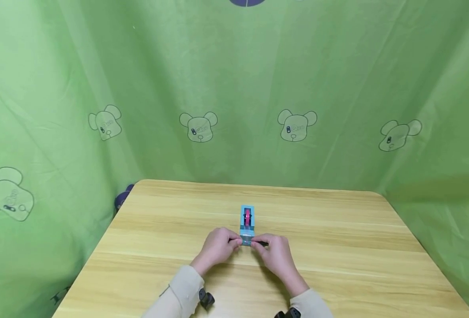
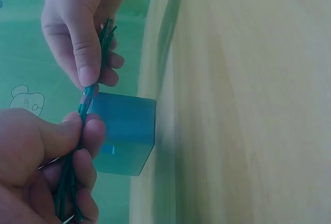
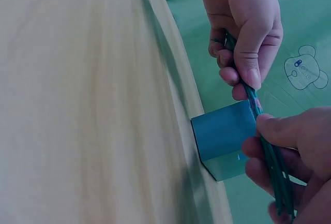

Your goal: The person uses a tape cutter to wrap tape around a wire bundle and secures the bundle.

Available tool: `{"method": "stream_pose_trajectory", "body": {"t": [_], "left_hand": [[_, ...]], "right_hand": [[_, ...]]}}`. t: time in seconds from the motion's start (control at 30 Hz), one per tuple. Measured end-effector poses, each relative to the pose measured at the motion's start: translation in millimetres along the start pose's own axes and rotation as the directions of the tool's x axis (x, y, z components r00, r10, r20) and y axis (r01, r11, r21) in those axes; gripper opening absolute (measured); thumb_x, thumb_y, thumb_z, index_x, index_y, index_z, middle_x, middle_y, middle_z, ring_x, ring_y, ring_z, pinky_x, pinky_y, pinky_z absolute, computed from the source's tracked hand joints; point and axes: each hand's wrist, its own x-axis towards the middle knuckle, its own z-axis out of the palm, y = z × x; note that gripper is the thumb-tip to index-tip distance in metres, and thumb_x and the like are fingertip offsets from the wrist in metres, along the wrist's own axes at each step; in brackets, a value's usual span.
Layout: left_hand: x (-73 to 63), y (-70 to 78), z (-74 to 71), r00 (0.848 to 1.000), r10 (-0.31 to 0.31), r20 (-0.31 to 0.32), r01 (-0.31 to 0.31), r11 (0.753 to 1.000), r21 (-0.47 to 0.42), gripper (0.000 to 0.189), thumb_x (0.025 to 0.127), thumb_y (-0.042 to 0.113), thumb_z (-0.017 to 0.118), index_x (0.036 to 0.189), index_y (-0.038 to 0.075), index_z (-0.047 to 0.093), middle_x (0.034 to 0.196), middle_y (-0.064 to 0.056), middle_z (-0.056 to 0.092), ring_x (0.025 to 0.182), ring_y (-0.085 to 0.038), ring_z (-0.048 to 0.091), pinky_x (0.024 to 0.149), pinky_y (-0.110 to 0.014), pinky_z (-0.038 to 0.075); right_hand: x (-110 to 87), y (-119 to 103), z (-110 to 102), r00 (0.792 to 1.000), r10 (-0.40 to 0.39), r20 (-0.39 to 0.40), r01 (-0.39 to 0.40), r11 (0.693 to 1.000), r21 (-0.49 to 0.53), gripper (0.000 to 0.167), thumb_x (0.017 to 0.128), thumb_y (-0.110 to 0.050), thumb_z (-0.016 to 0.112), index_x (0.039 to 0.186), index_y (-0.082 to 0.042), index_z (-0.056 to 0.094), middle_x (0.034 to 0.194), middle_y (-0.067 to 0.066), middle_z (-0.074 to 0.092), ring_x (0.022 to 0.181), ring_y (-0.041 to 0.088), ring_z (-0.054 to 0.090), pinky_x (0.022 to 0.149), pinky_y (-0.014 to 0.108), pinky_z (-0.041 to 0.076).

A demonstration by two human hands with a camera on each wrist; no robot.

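"Green sticks (image 3: 276,175) bundled yet?"
"Partly, I'd judge: left hand (image 1: 218,245) and right hand (image 1: 275,254) pinch them together at the blue tape dispenser (image 2: 126,118); tape (image 1: 247,238) looks on, wrapping unfinished."

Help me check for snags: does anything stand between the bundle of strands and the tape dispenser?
Nothing visible does. The left hand and right hand both grip the bundle of strands, whose middle lies at the end of the tape dispenser; whether they touch is unclear.
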Motion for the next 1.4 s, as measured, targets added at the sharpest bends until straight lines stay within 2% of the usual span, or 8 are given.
{"method": "stream_pose_trajectory", "body": {"t": [0.1, 0.33, 0.47, 0.67, 0.83, 1.07, 1.2, 1.4], "left_hand": [[-0.4, 0.1, 0.3, 1.000, -0.006, -0.017, 0.006, 1.000, -0.003, 0.014, 0.093, 0.020, 0.070, 0.085, 0.015, 0.080, 0.066, 0.007, 0.066, 0.051, -0.006, 0.046, 0.050, -0.024, 0.039], [-0.4, 0.6, 1.2, 0.999, -0.021, -0.044, 0.022, 1.000, 0.011, 0.009, 0.091, 0.020, 0.072, 0.091, 0.018, 0.081, 0.078, 0.010, 0.071, 0.056, -0.005, 0.051, 0.054, -0.024, 0.043], [-1.1, 1.0, 2.1, 0.998, -0.019, -0.058, 0.021, 0.999, 0.036, 0.008, 0.089, 0.018, 0.074, 0.093, 0.018, 0.081, 0.088, 0.006, 0.074, 0.065, -0.004, 0.058, 0.062, -0.025, 0.048], [-2.3, 0.0, 4.0, 0.998, -0.019, -0.062, 0.022, 0.999, 0.044, 0.009, 0.089, 0.017, 0.074, 0.096, 0.018, 0.080, 0.093, 0.003, 0.075, 0.079, -0.007, 0.065, 0.070, -0.029, 0.052], [-2.9, 0.0, 2.9, 0.999, -0.024, -0.049, 0.025, 0.999, 0.021, 0.009, 0.090, 0.017, 0.074, 0.096, 0.018, 0.080, 0.093, 0.004, 0.074, 0.070, -0.005, 0.059, 0.065, -0.026, 0.048], [-3.2, -1.2, 1.6, 1.000, -0.018, -0.002, 0.018, 1.000, -0.019, 0.013, 0.095, 0.020, 0.067, 0.091, 0.016, 0.078, 0.081, 0.007, 0.070, 0.057, -0.007, 0.050, 0.054, -0.026, 0.043], [-1.3, -1.9, 0.7, 0.999, -0.006, 0.035, 0.006, 1.000, -0.004, 0.027, 0.100, 0.023, 0.059, 0.080, 0.013, 0.073, 0.069, 0.006, 0.062, 0.055, -0.008, 0.046, 0.054, -0.026, 0.041], [0.4, -1.9, -0.2, 0.995, -0.033, 0.091, 0.032, 0.999, 0.016, 0.033, 0.104, 0.026, 0.052, 0.077, 0.013, 0.068, 0.070, 0.004, 0.061, 0.057, -0.010, 0.048, 0.059, -0.028, 0.043]], "right_hand": [[1.4, -2, -1, 1.000, 0.003, 0.026, -0.003, 1.000, 0.008, 0.007, 0.084, -0.011, 0.080, 0.089, -0.016, 0.079, 0.089, -0.003, 0.074, 0.063, 0.005, 0.057, 0.060, 0.026, 0.049], [3.8, -6, -3, 0.993, 0.038, 0.107, -0.033, 0.998, -0.047, 0.008, 0.089, -0.017, 0.075, 0.096, -0.014, 0.078, 0.089, -0.002, 0.073, 0.044, 0.004, 0.039, 0.047, 0.024, 0.040], [4.2, -6, -3, 0.992, 0.037, 0.124, -0.030, 0.998, -0.061, 0.009, 0.091, -0.018, 0.073, 0.097, -0.014, 0.078, 0.089, -0.003, 0.073, 0.051, 0.004, 0.046, 0.054, 0.025, 0.045], [4.9, -4, 1, 0.995, 0.023, 0.095, -0.021, 1.000, -0.023, 0.005, 0.088, -0.012, 0.075, 0.092, -0.014, 0.078, 0.090, -0.002, 0.074, 0.079, 0.008, 0.064, 0.075, 0.035, 0.055], [5.0, -3, 2, 0.994, 0.056, 0.089, -0.061, 0.997, 0.056, 0.006, 0.087, -0.008, 0.075, 0.089, -0.013, 0.077, 0.090, -0.002, 0.073, 0.082, 0.011, 0.065, 0.076, 0.037, 0.055], [4.6, 2, 7, 0.996, 0.055, 0.064, -0.060, 0.996, 0.071, 0.009, 0.086, -0.007, 0.076, 0.089, -0.015, 0.077, 0.090, -0.002, 0.072, 0.087, 0.014, 0.066, 0.079, 0.038, 0.055], [4.1, 2, 7, 0.997, 0.060, 0.050, -0.063, 0.995, 0.076, 0.010, 0.085, -0.006, 0.077, 0.089, -0.016, 0.077, 0.089, -0.003, 0.072, 0.087, 0.014, 0.066, 0.079, 0.037, 0.055], [3.8, 1, 7, 0.999, 0.038, 0.024, -0.040, 0.997, 0.061, 0.011, 0.083, -0.006, 0.078, 0.090, -0.015, 0.077, 0.089, -0.003, 0.072, 0.086, 0.014, 0.066, 0.078, 0.036, 0.056]]}}
